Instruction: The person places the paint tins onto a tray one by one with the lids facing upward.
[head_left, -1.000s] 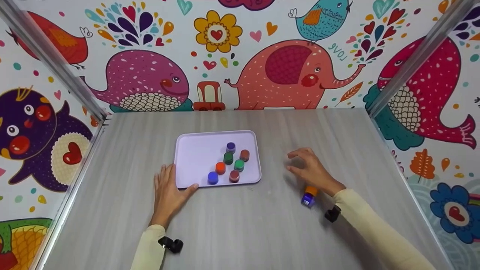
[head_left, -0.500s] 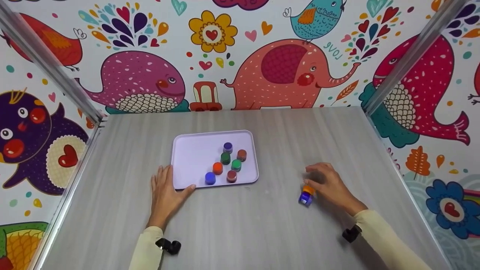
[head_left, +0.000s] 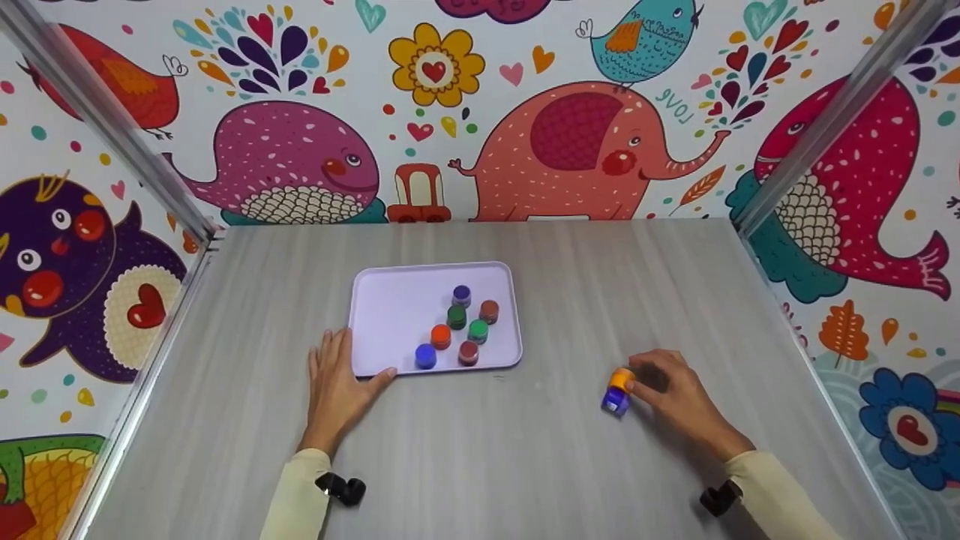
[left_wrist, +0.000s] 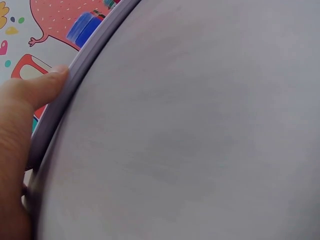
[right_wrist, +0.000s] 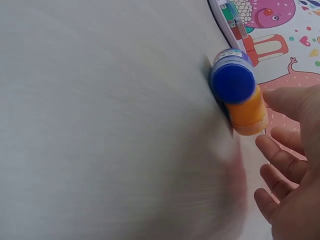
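Observation:
In the head view my left hand [head_left: 337,394] rests at the near left corner of a lilac tray [head_left: 386,300], fingers straight along its left side. The left wrist view shows the thumb [left_wrist: 50,85] against the tray's rim. Right of the tray, an orange-topped paint pot [head_left: 622,379] and a blue-purple paint pot [head_left: 616,402] lie together on the table. My right hand [head_left: 682,394] is just right of them, thumb tip at the orange one. In the right wrist view the other fingers [right_wrist: 280,162] hang loosely curled, apart from both the orange pot [right_wrist: 247,112] and the blue-lidded pot [right_wrist: 233,82].
Several small paint pots stand on the tray's right half, among them a blue one [head_left: 426,356], an orange-red one [head_left: 441,336] and a dark green one [head_left: 457,316]. The grey table [head_left: 495,465] meets printed walls [head_left: 300,142] at the back and sides.
My right hand has moved right and nearer the body, from above the two loose pots to their right side. The orange pot shows more fully. The left hand stays at the tray.

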